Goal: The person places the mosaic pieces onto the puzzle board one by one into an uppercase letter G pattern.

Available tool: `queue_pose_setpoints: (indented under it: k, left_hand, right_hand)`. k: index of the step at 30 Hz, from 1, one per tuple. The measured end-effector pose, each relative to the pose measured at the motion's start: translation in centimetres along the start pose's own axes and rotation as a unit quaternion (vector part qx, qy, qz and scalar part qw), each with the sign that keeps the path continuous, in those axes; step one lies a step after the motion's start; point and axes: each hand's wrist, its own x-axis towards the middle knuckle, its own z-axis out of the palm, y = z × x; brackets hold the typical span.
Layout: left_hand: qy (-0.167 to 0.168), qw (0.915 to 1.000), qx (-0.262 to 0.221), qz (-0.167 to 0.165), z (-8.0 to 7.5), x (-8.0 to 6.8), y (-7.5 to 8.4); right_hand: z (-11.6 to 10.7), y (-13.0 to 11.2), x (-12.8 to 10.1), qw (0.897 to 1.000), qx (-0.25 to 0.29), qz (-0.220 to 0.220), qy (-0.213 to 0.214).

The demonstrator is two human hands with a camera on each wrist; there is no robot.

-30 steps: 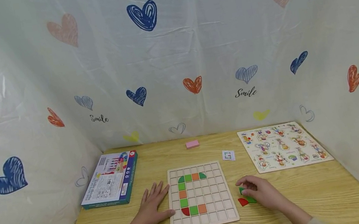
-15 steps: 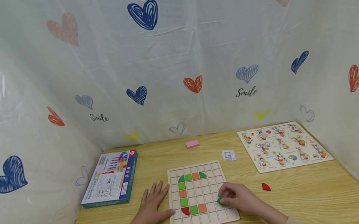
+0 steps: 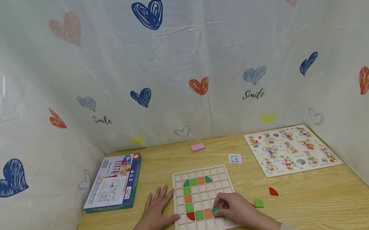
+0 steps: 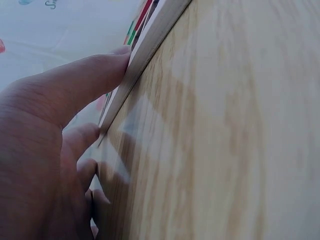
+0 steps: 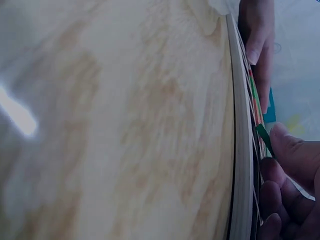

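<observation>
meanwhile, the right hand (image 3: 233, 209) pinches a green piece (image 3: 215, 210) over the grid board (image 3: 206, 226); the left hand (image 3: 158, 209), fingers spread, rests flat beside the board on the surface (image 3: 321, 198).

A grid board (image 3: 208, 224) lies at the table's (image 3: 322, 205) near middle, with a box (image 3: 114, 183) to its left and a puzzle (image 3: 291, 150) at the far right. A card (image 3: 234, 159) lies just behind the board, a block (image 3: 197, 148) farther back. Two loose tiles (image 3: 258, 203) lie right of the board.
</observation>
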Motion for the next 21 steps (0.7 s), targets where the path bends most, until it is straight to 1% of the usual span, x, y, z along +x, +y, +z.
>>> queue_pose_setpoints:
  k: [3, 8, 11, 17, 21]
  left_hand:
    - [-0.001, 1.0000, 0.000, -0.001, -0.02, 0.02, -0.01]
    - [-0.001, 1.0000, 0.003, -0.001, 0.09, 0.09, -0.17]
    - [0.001, 1.0000, 0.002, 0.000, 0.14, 0.11, -0.24]
    - [0.003, 1.0000, 0.001, 0.004, 0.17, 0.08, -0.30]
    - [0.002, 1.0000, 0.001, 0.002, 0.15, 0.04, -0.33]
  right_hand:
    - [0.01, -0.15, 0.05, 1.000, -0.010, 0.005, -0.008]
    - [-0.19, -0.21, 0.03, 0.999, -0.021, -0.014, -0.020]
    - [-0.24, -0.26, 0.06, 0.999, -0.030, -0.025, -0.018]
    - [-0.17, -0.29, 0.05, 0.999, -0.041, -0.023, -0.006]
    - [-0.27, -0.26, -0.03, 0.999, -0.040, -0.024, -0.012]
